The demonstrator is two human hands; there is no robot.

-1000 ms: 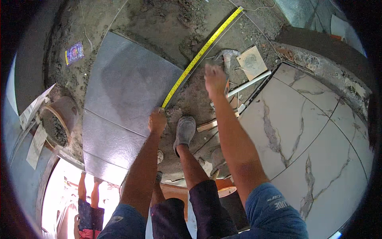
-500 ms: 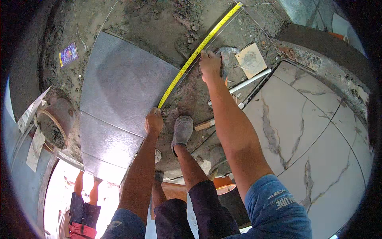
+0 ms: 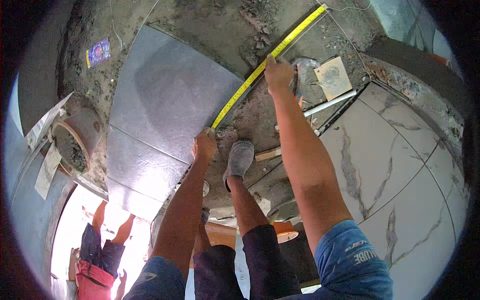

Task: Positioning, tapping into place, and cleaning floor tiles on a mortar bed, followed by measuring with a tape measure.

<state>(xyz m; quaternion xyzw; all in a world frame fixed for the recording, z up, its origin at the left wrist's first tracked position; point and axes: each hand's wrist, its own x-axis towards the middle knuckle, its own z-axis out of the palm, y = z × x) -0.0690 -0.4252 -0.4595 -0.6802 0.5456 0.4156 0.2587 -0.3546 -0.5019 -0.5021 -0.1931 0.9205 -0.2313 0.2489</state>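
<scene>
A yellow tape measure blade [image 3: 240,93] stretches diagonally from my left hand to the far right, along the edge of the dark grey floor tiles [image 3: 175,85]. My left hand [image 3: 204,145] is closed on its near end, by the tile's edge. Farther along, my right hand [image 3: 279,76] pinches the blade between its fingers, partway to the far end. That far end lies over bare mortar by a thin string [image 3: 342,40]. Whatever else my left fist covers is hidden.
White veined tiles [image 3: 370,165] lie on the right. A square tile piece [image 3: 333,79], a white pipe [image 3: 330,104] and a wood strip [image 3: 268,154] are nearby. At left stand a mortar bucket [image 3: 82,137] and a purple packet [image 3: 98,53]. Another person [image 3: 102,250] stands lower left.
My right hand's fingertips have come up onto the tape blade, from just beside it. The whole scene has shifted to the right in view; my left hand still holds the near end.
</scene>
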